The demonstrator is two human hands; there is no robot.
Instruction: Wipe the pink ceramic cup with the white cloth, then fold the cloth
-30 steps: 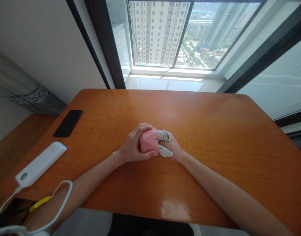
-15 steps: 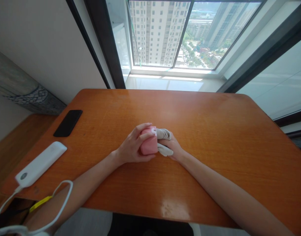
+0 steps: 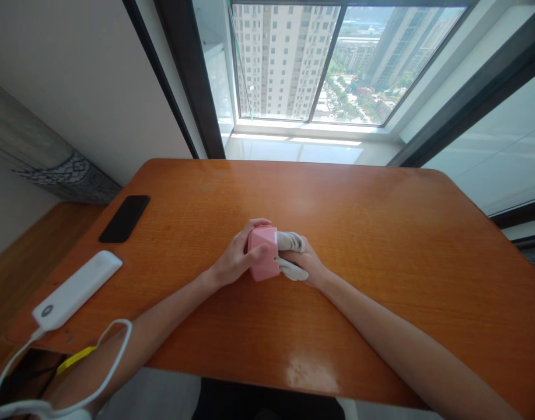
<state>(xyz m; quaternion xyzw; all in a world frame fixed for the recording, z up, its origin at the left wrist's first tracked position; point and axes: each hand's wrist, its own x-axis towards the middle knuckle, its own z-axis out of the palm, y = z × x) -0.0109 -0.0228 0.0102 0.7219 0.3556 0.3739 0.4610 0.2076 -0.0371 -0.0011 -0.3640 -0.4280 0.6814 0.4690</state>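
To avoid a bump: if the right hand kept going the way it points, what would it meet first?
Most likely the pink block, which lies directly ahead of the right hand. The white cloth in its fingers seems to touch the block already, though depth is hard to judge.

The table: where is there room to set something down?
Bare table stretches toward the window and right of the right hand. Crowded spots: the left, by the phone and white power bank, and mid-table, where the left hand holds a pink block, the right a white cloth.
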